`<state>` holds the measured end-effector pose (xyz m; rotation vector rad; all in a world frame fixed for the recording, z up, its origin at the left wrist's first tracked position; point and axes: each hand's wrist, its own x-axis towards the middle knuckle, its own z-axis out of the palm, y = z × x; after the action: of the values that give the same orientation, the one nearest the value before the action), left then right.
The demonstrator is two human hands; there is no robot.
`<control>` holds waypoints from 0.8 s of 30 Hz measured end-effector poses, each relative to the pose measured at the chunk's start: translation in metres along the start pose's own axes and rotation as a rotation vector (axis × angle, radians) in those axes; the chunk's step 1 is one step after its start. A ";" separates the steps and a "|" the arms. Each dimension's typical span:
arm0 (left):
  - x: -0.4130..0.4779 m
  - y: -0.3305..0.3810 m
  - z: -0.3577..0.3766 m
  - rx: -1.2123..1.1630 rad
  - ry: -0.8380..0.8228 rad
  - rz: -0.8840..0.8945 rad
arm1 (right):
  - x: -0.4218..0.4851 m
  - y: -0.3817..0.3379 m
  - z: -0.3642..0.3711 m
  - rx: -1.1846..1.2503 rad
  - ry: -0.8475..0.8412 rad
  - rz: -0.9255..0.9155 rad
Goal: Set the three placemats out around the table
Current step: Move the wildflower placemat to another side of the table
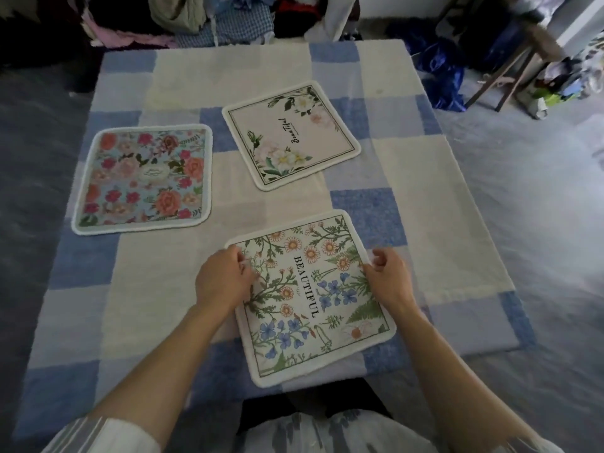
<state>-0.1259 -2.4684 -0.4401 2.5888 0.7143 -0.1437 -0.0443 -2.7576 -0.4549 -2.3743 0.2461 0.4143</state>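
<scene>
Daisy placemat (310,299) on tablecloth (157,308), left hand (222,279) and right hand (389,276) at its sides

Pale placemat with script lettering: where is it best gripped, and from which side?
The pale placemat lies flat and skewed on the checked cloth, one corner pointing toward the person. Probably pinch that corner, coming in low from the near side.

Grey floor (539,256), table (408,178) under blue-checked cloth (147,289), heaped clothes (183,14) behind, wooden stool (496,83) at right
</scene>
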 end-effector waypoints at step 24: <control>0.099 0.062 0.026 0.157 -0.354 0.628 | -0.137 0.020 0.066 0.240 0.399 0.525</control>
<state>-0.0087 -2.4818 -0.4599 2.6939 -0.2505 -0.4529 -0.1929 -2.7194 -0.4641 -2.1133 1.0552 0.1283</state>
